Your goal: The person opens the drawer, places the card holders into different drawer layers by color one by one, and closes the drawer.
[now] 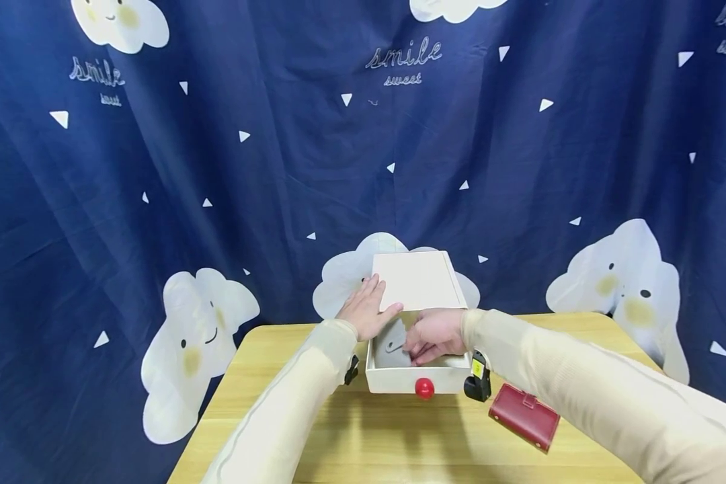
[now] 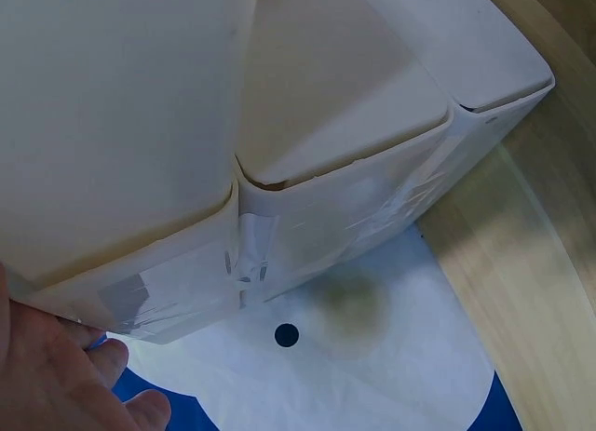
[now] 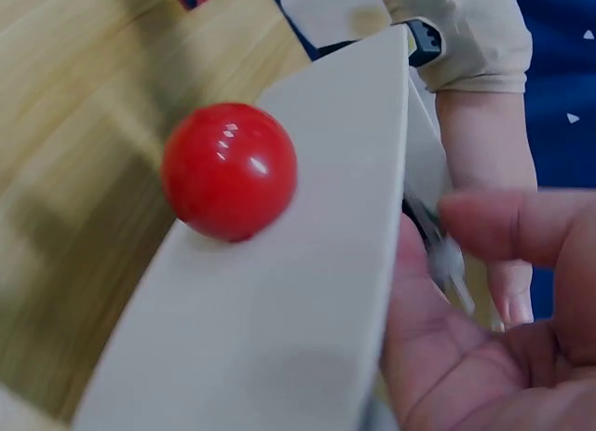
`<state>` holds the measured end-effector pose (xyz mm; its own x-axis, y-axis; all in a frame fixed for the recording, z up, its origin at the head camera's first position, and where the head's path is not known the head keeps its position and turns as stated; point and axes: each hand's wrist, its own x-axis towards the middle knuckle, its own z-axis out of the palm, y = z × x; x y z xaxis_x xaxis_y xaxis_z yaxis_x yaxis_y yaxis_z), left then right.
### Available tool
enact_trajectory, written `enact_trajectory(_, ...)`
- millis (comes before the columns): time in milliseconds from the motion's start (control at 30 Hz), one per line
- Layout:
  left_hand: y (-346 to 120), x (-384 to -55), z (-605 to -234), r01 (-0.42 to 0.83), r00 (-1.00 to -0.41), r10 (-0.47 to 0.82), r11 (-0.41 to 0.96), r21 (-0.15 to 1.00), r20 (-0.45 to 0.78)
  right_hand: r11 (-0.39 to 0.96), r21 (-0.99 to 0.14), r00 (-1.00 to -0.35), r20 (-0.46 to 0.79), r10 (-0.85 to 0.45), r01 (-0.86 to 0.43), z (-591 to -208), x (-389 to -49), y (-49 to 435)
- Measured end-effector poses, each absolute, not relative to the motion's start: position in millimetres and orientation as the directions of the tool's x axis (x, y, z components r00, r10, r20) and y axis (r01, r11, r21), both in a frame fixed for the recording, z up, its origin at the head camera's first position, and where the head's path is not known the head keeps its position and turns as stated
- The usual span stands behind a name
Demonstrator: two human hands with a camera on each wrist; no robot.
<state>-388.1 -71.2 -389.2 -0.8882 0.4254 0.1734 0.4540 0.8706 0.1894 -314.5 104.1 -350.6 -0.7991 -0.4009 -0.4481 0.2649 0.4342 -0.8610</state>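
A small white drawer box (image 1: 420, 279) stands on the table, its top drawer (image 1: 393, 382) pulled out, with a round red knob (image 3: 230, 172) on the front. My left hand (image 1: 364, 309) rests on the box's top left edge, fingers extended and thumb spread towards the drawer. In the left wrist view, the left hand (image 2: 70, 380) lies against the white casing. My right hand (image 1: 435, 334) reaches inside the drawer. Its thumb and fingers pinch a small, thin silvery metal piece (image 3: 449, 263), mostly hidden. Beside it lies a flat grey piece (image 1: 393, 348) with a rounded tab.
A red wallet (image 1: 525, 417) with a strap lies right of the drawer, below the right forearm. Beneath everything is a light wooden table (image 1: 266, 403). Behind it hangs a dark blue curtain (image 1: 290, 188) printed with white clouds and triangles.
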Motion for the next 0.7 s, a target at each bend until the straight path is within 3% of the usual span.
enact_trajectory(333, -70.9, -386.4, -389.0, 0.440, -0.896, 0.413, 0.877, 0.194, 0.164, 0.530, -0.809, -0.775, -0.498, -0.390, 0.254, -342.7, -321.3, 94.6)
enact_trajectory(700, -69.9, -385.0, -387.1, 0.440, -0.896, 0.414, 0.875, 0.200, 0.160, 0.685, -0.709, -0.800, -0.503, -0.327, 0.166, -344.8, -323.0, 96.3)
